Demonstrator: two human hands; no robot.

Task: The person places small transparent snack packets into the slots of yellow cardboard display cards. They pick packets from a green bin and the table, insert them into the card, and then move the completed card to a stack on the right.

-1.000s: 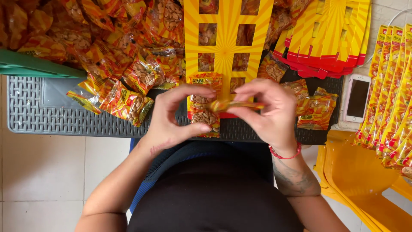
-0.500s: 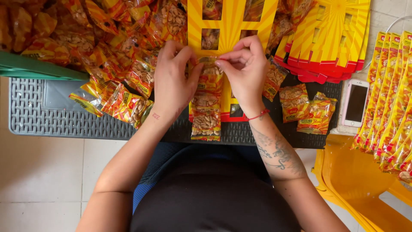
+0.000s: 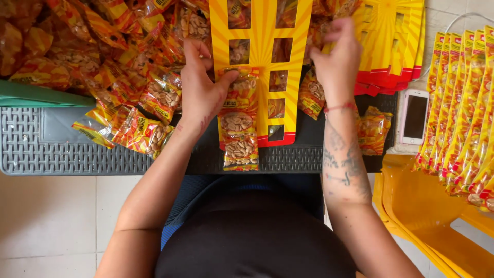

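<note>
We look down on a grey slotted plastic worktop [image 3: 62, 149]; on it lies a yellow cardboard display card with rows of rectangular cut-outs and a red lower edge [image 3: 262, 51]. Our left hand [image 3: 201, 92] rests at the card's left edge, its thumb pressing the top of a small clear packet of peanuts with red and yellow print [image 3: 237, 92], so it grips that packet against the card; below it two more such packets [image 3: 240, 149] hang in a column toward our body. Our right hand [image 3: 337, 56] is raised at the card's right edge, fingers curled and pinched together near a loose packet; what it clasps we cannot tell. Left of the left hand spreads a heap of the same peanut packets [image 3: 103, 67]; right of the right hand lie a stack of blank yellow cards [image 3: 396, 46], a white phone with a dark screen [image 3: 415, 116] and strips of filled cards [image 3: 463, 103] above a yellow plastic chair [image 3: 427, 216].
</note>
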